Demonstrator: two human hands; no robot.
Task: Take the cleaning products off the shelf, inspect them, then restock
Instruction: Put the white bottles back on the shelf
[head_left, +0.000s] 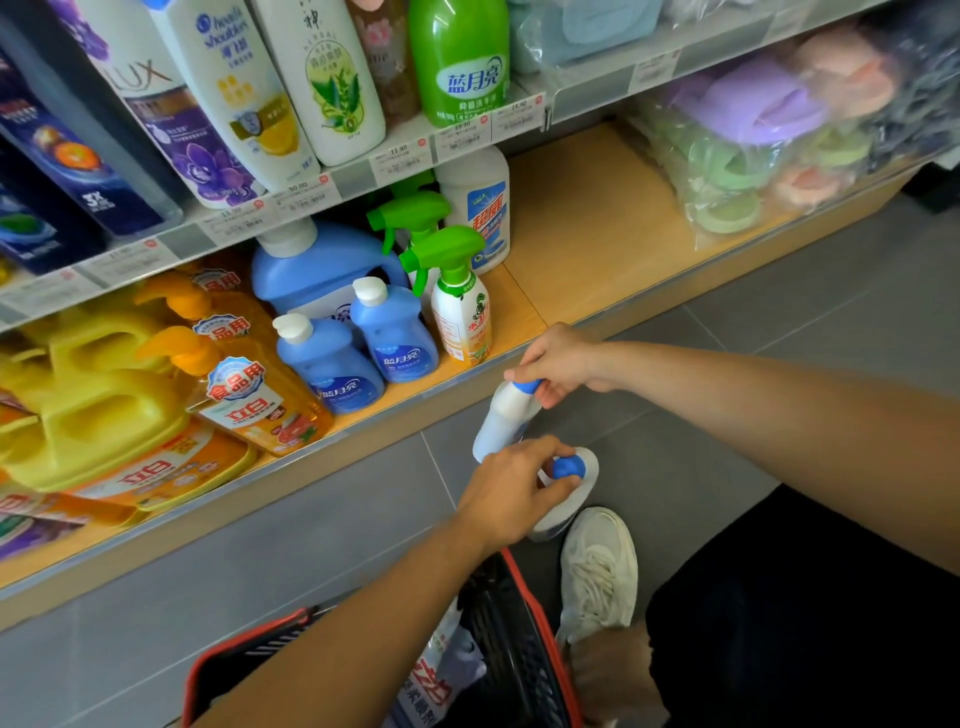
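Note:
My right hand (558, 364) grips the blue cap of a white bottle (501, 421), held just in front of the bottom shelf's edge. My left hand (511, 491) holds a second white bottle (569, 493) by its blue cap, lower down, above the floor. On the wooden bottom shelf (587, 244) stand blue detergent bottles (395, 332), green-trigger spray bottles (460, 301), a white bleach bottle (480, 202) and orange dish soap (249, 389).
A red and black shopping basket (524, 639) holding a package sits on the grey tiled floor by my white shoe (597, 571). Shampoo bottles (332, 78) fill the upper shelf. Bagged slippers (753, 140) lie at the shelf's right end.

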